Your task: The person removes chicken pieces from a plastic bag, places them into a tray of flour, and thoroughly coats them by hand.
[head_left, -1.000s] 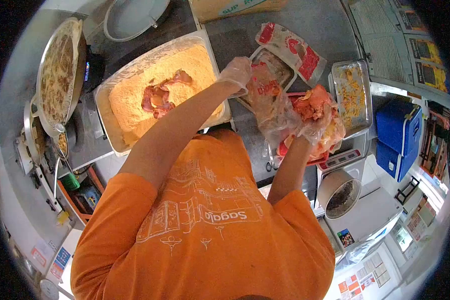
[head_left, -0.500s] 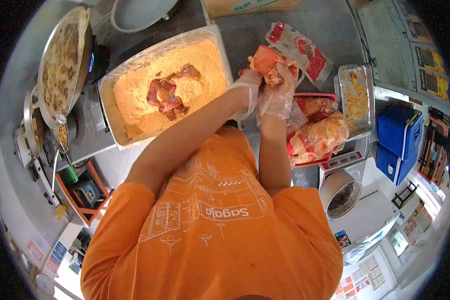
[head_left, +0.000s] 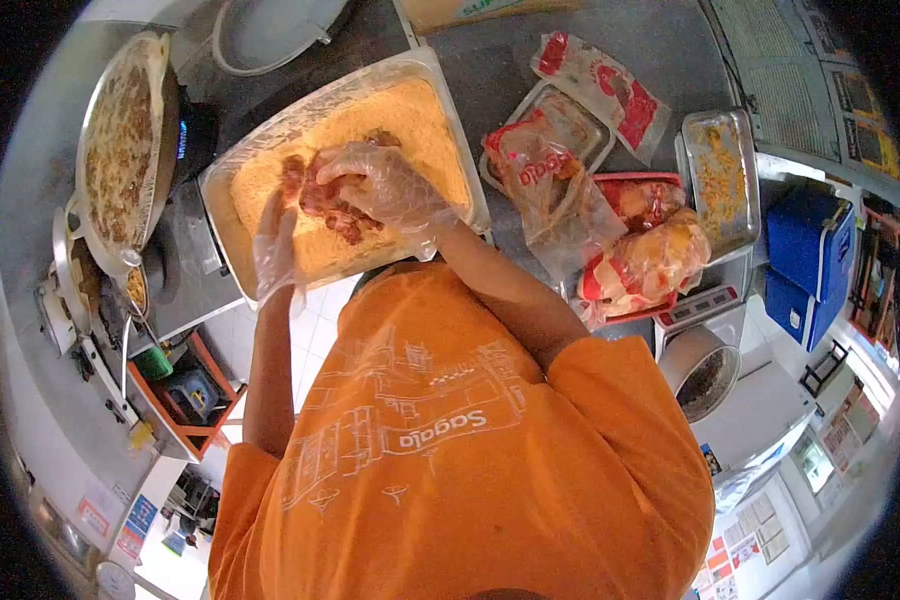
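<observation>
Both hands wear clear plastic gloves and are inside a white tub (head_left: 470, 180) of orange breading flour (head_left: 410, 110). My right hand (head_left: 395, 195) curls its fingers over a cluster of dark red raw meat pieces (head_left: 320, 200) lying on the flour. My left hand (head_left: 276, 250) is at the tub's near left side, fingers stretched out, its tips against the left end of the meat. Part of the meat is hidden under the right hand. To the right, a limp clear bag with red print (head_left: 550, 180) lies partly over a metal tray (head_left: 585, 125).
A red tray (head_left: 675, 183) holds filled bags of meat (head_left: 660, 255) beside a scale (head_left: 700, 305). Another metal tray (head_left: 745, 245) has yellow crumbs. A large frying pan (head_left: 125, 150) of bubbling oil stands at left. A flattened printed bag (head_left: 605, 85) lies at the back.
Both hands have moved left from the bag into the tub. The bag they gripped is let go and lies on the metal tray. The hands are now at the meat.
</observation>
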Tool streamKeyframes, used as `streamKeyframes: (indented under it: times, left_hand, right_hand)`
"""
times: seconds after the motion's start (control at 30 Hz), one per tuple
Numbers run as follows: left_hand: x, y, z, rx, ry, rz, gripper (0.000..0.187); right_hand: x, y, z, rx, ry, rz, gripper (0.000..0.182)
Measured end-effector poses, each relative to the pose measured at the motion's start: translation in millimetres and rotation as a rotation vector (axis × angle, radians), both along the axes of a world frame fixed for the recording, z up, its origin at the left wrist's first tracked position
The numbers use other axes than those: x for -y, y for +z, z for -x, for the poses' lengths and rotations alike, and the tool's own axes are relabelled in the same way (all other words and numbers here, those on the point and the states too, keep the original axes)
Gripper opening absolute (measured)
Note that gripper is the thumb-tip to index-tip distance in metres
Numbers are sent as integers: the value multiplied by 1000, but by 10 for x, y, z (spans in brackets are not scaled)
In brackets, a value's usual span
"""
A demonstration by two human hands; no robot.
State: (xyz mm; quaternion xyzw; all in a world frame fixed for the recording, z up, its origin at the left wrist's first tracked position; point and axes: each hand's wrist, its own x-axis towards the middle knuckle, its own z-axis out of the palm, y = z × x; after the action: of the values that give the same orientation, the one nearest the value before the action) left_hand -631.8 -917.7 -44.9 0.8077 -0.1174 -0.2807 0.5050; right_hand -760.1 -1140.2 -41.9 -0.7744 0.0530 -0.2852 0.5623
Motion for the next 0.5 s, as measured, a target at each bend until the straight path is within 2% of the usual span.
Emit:
streamKeyframes:
  times: [0.07,0.13,0.17,0.2,0.27,0.33,0.4,0.47,0.5]
  left_hand:
    - [-171,157,6,-48,92,-46,56]
    - [-301,166,43,-89,192,-9,57]
    - [-368,148,50,-108,245,10,57]
    - [-520,17,22,-93,243,49,58]
    - [-590,-41,88,-93,271,53,58]
    - [-612,-80,114,-118,298,61,58]
    - [-532,-142,151,-173,330,87,59]
    - [-448,-137,165,-188,303,125,60]
    - [-403,-121,155,-195,285,144,61]
  right_hand:
    - [113,-54,134,24,-52,-17,19]
    - [379,122,582,-83,-356,-30,22]
    - [549,-59,870,-311,-496,-34,16]
    - [674,-169,1168,-420,-678,4,17]
    - [970,-521,1767,-719,-747,113,20]
    - [1124,-1375,2363,-859,-640,478,21]
    - [1175,-1565,2443,-896,-570,758,24]
    - [1124,-1322,2209,-848,-544,946,27]
    - [1105,-1189,2080,-995,-483,841,30]
